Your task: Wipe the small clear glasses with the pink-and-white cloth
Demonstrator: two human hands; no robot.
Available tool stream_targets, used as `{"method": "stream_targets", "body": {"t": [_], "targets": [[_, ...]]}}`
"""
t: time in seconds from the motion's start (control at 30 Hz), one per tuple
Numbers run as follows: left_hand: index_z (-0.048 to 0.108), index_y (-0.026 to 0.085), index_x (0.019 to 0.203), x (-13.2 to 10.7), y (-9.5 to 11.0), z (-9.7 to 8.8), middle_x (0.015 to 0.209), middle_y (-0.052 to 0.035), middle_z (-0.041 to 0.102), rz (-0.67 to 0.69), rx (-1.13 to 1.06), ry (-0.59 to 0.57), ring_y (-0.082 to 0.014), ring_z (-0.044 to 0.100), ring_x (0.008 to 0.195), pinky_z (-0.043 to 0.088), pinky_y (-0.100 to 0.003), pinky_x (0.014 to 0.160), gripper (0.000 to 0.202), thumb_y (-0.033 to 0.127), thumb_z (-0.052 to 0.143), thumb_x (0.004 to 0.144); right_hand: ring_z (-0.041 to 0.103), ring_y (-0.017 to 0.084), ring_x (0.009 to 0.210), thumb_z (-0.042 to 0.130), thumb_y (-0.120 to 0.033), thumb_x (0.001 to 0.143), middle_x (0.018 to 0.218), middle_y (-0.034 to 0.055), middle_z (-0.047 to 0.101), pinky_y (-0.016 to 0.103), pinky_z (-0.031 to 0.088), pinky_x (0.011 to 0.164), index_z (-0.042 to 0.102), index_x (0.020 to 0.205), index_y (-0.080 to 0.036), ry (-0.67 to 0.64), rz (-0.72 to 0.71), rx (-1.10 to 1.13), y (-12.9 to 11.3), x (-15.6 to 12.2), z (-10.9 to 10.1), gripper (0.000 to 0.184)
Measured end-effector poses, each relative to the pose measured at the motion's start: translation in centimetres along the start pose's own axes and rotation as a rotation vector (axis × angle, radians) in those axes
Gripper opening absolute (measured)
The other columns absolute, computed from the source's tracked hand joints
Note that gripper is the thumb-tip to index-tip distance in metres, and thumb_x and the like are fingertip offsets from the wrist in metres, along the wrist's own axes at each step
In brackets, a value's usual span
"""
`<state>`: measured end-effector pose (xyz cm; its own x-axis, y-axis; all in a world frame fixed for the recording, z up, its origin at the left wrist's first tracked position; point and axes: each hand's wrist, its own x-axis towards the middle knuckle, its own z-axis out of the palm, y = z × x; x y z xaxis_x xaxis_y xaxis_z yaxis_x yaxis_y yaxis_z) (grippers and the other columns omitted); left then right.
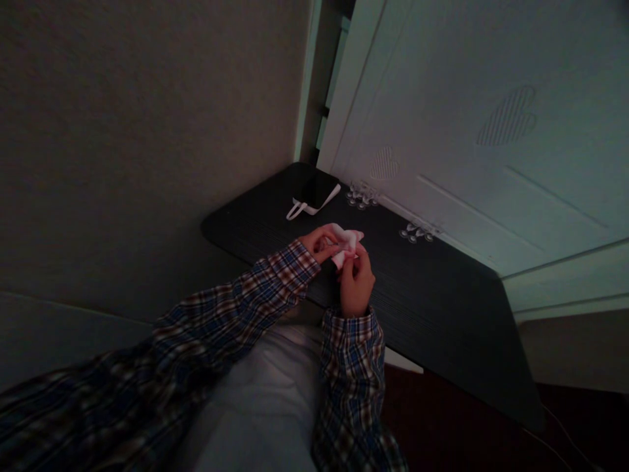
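Over the desk [432, 295], the pink cloth [346, 237] lies between the left fingers [325, 253], pinching its left edge, and the right fingers [362, 258], pinching its right.

Between the left hand [319, 242] and right hand [357, 282] is a cloth [350, 240], over the near edge of the surface [432, 308]. Beyond the left hand lies a phone [317, 190]; a wall [147, 131] stands left, a panel [442, 131] ahead-right.

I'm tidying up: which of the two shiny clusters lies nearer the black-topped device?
The left cluster, just right of the black-topped device; the right cluster lies farther along the white panel.
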<state>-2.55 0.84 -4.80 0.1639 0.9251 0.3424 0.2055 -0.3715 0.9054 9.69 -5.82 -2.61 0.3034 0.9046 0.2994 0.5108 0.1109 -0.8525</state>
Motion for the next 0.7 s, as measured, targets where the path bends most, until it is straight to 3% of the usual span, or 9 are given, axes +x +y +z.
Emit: {"method": "stream_targets", "body": {"t": [0.47, 0.7], "targets": [[0.060, 0.018, 0.080, 0.4, -1.3, 0.2, 0.060, 0.0021, 0.051, -0.024, -0.026, -0.026, -0.0096, 0.043, 0.053, 0.034, -0.022, 0.049, 0.029, 0.045, 0.066, 0.072, 0.055, 0.010, 0.057, 0.042, -0.032, 0.089, 0.074, 0.0011, 0.064, 0.020, 0.042, 0.054, 0.056, 0.111, -0.019, -0.005, 0.012, -0.001, 0.0, 0.0, 0.0, 0.029], [0.060, 0.019, 0.082, 0.5, -1.9, 0.4, 0.061, 0.0015, 0.053, 0.032, -0.036, -0.016, -0.0103, 0.045, 0.053, 0.035, -0.022, 0.048, 0.029, 0.046, 0.065, 0.074, 0.053, 0.009, 0.055, 0.042, -0.033, 0.089, 0.074, 0.0007, 0.063, 0.019, 0.041, 0.053, 0.056, 0.110, -0.019, -0.011, 0.008, 0.010, -0.1, 0.1, 0.0, 0.029]]}}
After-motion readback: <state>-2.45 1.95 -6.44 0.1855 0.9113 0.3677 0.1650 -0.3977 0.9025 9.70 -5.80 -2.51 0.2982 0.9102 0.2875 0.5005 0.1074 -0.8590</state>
